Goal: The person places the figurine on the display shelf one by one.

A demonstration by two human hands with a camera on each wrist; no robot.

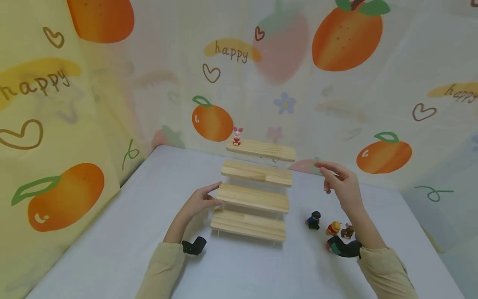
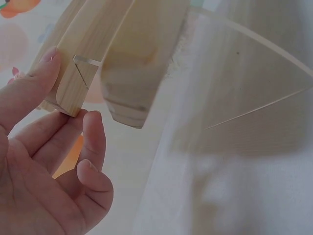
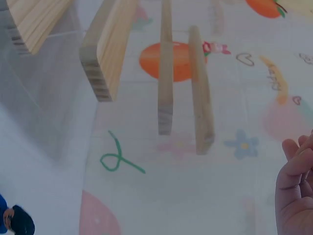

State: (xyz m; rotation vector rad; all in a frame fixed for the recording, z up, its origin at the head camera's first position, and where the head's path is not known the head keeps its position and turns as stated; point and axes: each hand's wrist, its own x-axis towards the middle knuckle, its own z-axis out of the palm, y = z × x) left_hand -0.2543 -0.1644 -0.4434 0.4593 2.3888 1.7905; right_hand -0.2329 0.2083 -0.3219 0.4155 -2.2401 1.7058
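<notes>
A tiered wooden display stand (image 1: 253,198) with several plank steps stands mid-table. My left hand (image 1: 201,200) grips the left end of one step. In the left wrist view, the thumb (image 2: 46,66) lies on one face of that plank and fingers touch its other side. My right hand (image 1: 344,187) is raised in the air right of the stand, apart from it, fingers loosely bent. No object shows in it; the right wrist view catches only part of this hand (image 3: 296,193). On the top step's left end sits a small pink piglet figurine (image 1: 237,137).
Right of the stand are a dark-capped figurine (image 1: 313,220), a yellow bear figurine (image 1: 333,228) and a brown figurine (image 1: 347,231). Another toy is partly hidden behind the right wrist's black strap (image 1: 349,249). A fruit-printed curtain (image 1: 257,104) stands behind the white tabletop (image 1: 239,270).
</notes>
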